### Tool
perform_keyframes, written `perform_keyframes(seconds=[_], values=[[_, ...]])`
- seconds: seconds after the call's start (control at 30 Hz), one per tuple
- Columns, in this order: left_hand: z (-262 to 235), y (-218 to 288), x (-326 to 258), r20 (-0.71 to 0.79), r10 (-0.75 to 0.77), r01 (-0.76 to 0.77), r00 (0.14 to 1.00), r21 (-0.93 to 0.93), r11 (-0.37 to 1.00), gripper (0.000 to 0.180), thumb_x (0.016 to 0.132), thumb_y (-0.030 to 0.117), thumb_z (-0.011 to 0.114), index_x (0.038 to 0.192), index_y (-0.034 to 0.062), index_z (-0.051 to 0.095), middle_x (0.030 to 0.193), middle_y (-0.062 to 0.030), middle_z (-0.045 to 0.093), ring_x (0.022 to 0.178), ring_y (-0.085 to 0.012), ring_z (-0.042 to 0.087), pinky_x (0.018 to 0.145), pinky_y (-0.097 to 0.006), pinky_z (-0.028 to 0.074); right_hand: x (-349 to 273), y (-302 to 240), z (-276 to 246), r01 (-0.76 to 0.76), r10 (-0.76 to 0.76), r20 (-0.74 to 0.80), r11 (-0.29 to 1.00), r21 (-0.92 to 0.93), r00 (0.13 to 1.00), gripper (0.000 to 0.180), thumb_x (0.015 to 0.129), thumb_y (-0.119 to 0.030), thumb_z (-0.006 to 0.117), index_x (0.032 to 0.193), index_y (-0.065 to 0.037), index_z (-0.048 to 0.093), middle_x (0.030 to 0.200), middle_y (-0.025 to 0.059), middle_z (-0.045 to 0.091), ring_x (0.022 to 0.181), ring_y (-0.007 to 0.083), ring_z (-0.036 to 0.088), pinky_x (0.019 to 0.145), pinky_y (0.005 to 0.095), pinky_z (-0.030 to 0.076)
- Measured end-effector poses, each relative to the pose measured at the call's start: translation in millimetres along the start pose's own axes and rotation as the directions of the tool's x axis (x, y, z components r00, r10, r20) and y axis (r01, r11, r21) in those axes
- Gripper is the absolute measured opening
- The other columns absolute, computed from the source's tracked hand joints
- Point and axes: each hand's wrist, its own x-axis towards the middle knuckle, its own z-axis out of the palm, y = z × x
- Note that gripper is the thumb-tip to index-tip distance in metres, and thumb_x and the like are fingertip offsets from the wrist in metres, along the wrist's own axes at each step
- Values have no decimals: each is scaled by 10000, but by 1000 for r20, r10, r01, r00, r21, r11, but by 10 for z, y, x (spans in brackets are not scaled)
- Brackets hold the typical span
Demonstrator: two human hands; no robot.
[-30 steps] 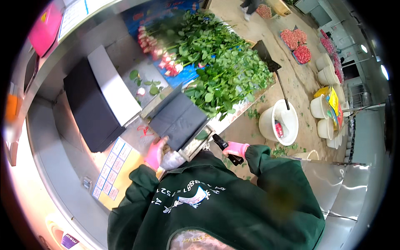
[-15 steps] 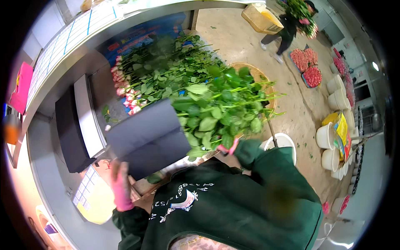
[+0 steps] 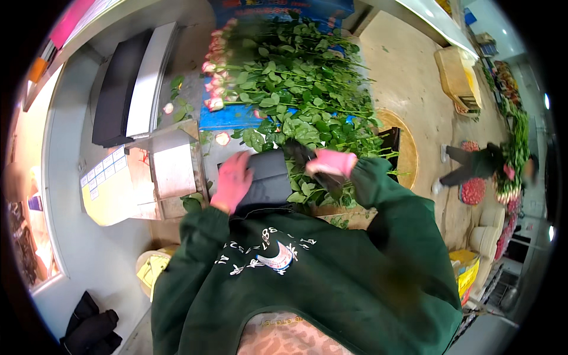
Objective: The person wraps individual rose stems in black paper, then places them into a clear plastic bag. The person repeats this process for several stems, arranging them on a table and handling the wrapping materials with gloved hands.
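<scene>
My left hand, in a pink glove, grips the left side of a sheet of dark wrapping paper close to my body. Leafy green stems show at the paper's right end; any flower heads inside are hidden. My right hand, also pink-gloved, is closed around a black hand tool, blurred and too unclear to name, beside the paper and over the leaves. Just beyond both hands, pink-and-white roses lie in a pile, heads to the left and green stems to the right.
A stack of black and white sheets stands at the left, beyond a wooden box. A round tan container is right of the stems. Farther right are a yellowish bin, white buckets and a person carrying flowers.
The dark paper has come in nearer my body and looks smaller. My left hand has moved onto it, and my right hand has come over the leaves with a black tool. The view has turned.
</scene>
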Motion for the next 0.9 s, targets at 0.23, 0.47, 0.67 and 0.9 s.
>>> perform_keyframes(seconds=[0.23, 0.47, 0.67, 0.9], values=[[693, -233, 622, 551, -53, -32, 832, 143, 989, 291, 917, 298, 567, 1075, 59, 618, 1041, -158, 628, 1026, -364, 580, 898, -446, 446, 1085, 174, 382, -467, 26, -473, 212, -859, 881, 386, 952, -222, 538, 1311, -78, 550, 1319, 118, 581, 1178, 314, 590, 915, 599, 441], [24, 114, 254, 612, 146, 74, 777, -320, 945, 270, 877, 265, 657, 1047, 58, 617, 1042, -133, 605, 972, -313, 576, 900, -395, 444, 161, 38, 618, -191, -108, -212, 173, -966, 971, 419, 834, -200, 644, 1217, -51, 561, 1157, 138, 602, 1087, 285, 604, 869, 522, 453], [-235, 357, 386, 833, -134, 559, 537, -233, 796, 292, 865, 265, 684, 1031, 41, 599, 1085, -114, 579, 959, -273, 581, 859, -368, 453, -196, -327, 146, 24, -86, -2, 299, -954, 996, 583, 701, -221, 716, 1207, -19, 508, 1128, 187, 573, 1080, 341, 580, 883, 443, 470], [-46, 229, 139, 506, -54, 232, 861, -296, 927, 257, 814, 213, 702, 941, 32, 572, 942, -146, 583, 867, -327, 567, 770, -405, 445, -190, -462, 39, 134, -391, 61, 162, -978, 918, 492, 690, -184, 719, 1140, -57, 566, 1072, 130, 597, 1018, 293, 597, 845, 399, 461]])
